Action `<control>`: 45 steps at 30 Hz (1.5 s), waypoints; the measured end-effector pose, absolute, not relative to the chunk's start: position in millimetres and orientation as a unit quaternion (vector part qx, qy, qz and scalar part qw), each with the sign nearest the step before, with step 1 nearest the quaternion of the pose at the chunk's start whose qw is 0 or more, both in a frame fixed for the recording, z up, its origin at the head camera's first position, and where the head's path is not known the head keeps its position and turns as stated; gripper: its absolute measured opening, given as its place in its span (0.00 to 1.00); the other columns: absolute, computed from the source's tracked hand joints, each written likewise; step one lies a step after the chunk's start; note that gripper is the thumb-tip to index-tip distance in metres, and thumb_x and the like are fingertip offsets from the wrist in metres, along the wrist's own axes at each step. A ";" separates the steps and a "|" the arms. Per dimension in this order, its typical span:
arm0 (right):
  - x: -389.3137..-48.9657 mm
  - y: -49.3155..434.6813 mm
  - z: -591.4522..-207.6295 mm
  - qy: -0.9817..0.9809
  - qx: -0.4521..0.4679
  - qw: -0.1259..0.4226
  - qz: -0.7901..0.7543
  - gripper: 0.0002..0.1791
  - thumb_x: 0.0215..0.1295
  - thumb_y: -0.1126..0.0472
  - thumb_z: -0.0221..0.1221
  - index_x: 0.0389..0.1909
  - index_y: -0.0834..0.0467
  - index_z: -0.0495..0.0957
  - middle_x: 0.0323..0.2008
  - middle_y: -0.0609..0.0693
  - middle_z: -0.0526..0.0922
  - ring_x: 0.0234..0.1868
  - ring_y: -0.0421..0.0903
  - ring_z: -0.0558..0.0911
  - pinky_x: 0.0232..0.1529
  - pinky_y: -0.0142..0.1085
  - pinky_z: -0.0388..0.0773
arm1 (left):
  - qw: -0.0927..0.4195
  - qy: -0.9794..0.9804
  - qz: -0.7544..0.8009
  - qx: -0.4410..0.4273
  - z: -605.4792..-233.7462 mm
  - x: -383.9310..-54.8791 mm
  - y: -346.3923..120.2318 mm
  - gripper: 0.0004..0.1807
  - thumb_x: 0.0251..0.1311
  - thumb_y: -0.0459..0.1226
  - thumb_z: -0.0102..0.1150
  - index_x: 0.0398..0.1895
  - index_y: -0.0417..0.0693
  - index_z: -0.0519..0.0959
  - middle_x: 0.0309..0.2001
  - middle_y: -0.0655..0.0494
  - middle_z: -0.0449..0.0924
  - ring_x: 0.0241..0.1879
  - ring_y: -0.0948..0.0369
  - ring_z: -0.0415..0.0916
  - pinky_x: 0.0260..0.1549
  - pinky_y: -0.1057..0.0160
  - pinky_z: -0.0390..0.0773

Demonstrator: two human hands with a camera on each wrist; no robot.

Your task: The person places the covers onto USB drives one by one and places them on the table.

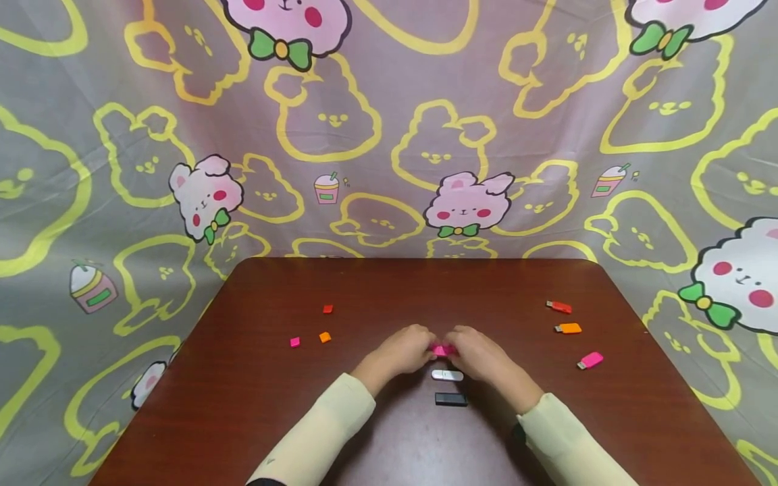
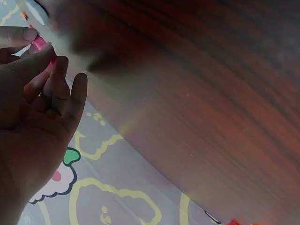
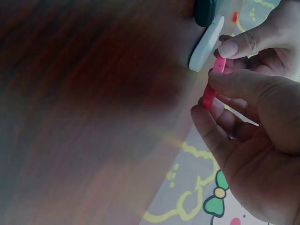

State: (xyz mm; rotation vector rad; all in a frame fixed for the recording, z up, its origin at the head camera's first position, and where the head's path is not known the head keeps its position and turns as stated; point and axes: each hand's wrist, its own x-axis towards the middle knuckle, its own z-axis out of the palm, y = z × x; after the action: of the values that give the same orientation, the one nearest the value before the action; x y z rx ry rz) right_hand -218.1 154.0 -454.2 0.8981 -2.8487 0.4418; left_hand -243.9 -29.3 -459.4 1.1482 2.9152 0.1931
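Above the middle of the table, a pink USB stick is pinched from both sides. The thumb and fingers of my left hand grip one end. Those of my right hand grip the other. In the right wrist view the stick looks like one slim pink bar, with fingertips covering parts of it; whether its cap is fully seated I cannot tell. Just nearer than the hands lie a white USB stick and a black USB stick, both lengthwise across the table.
To the left lie three small caps: red, orange and pink. At the right are three USB sticks with bare metal plugs: red, orange and pink. A patterned curtain hangs behind the brown table.
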 end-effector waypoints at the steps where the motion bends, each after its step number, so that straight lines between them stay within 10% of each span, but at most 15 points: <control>1: -219.2 152.9 -455.1 -0.943 0.294 0.053 0.145 0.08 0.52 0.70 0.71 0.31 0.58 0.83 0.27 0.47 0.76 0.30 0.45 0.75 0.31 0.36 0.76 | 0.002 0.930 0.055 0.363 -460.2 -244.4 -29.1 0.04 0.64 0.42 0.67 0.35 0.53 0.86 0.33 0.60 0.83 0.39 0.60 0.81 0.41 0.62 0.79; 19: -222.1 149.8 -456.5 -0.948 0.290 0.052 0.122 0.10 0.49 0.70 0.72 0.26 0.58 0.80 0.25 0.49 0.74 0.28 0.47 0.74 0.29 0.39 0.73 | -0.003 0.942 0.007 0.334 -457.1 -238.8 -25.9 0.06 0.61 0.44 0.69 0.37 0.55 0.87 0.37 0.58 0.80 0.42 0.60 0.78 0.36 0.61 0.81; 34: -208.6 173.1 -443.1 -0.967 0.203 0.007 0.151 0.11 0.60 0.63 0.69 0.42 0.58 0.83 0.37 0.50 0.82 0.39 0.49 0.81 0.43 0.47 0.81 | 0.018 0.954 0.066 0.290 -452.1 -231.1 -62.1 0.26 0.65 0.51 0.65 0.62 0.51 0.78 0.55 0.55 0.80 0.58 0.57 0.74 0.54 0.57 0.79; 45: -200.1 207.2 -434.5 -0.971 0.178 -0.003 0.160 0.20 0.62 0.61 0.68 0.54 0.62 0.81 0.52 0.58 0.83 0.53 0.59 0.81 0.54 0.57 0.79 | 0.007 0.957 0.082 0.279 -443.7 -225.5 -100.6 0.26 0.65 0.49 0.65 0.62 0.48 0.78 0.59 0.53 0.78 0.59 0.54 0.73 0.57 0.55 0.77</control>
State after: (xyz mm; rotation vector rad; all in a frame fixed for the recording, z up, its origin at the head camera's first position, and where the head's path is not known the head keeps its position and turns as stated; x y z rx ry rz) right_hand -200.1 207.2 -434.5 0.5612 -3.0562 0.5041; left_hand -225.5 -100.6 -443.7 0.8711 2.9929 0.2569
